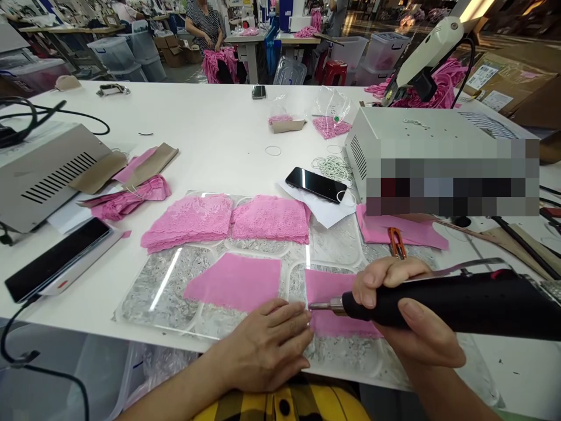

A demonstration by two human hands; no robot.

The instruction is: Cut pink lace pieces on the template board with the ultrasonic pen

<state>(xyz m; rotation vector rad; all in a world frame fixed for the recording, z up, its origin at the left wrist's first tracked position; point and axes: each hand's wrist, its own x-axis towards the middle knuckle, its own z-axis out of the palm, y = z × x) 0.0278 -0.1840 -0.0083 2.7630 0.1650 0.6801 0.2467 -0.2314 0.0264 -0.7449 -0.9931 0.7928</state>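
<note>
My right hand (432,345) is closed around a black handheld tool (464,301) with a thin metal tip. The tip points left, just over the left edge of a flat pink fabric piece (333,324), close to my left fingertips. My left hand (269,345) lies flat with its fingers stretched out, at the front of the clear patterned mat (153,298). Just beyond it is another cut pink piece (239,280). Behind these are two stacks of pink lace, a left stack (188,219) and a right stack (272,219).
A black phone (316,185) lies on white paper near loose elastic bands (333,168). Grey boxes stand left (48,169) and right (438,126). Orange-handled clippers (397,242) lie by folded pink fabric (421,233). A second phone (59,254) is at left. Another person (205,26) stands beyond the table.
</note>
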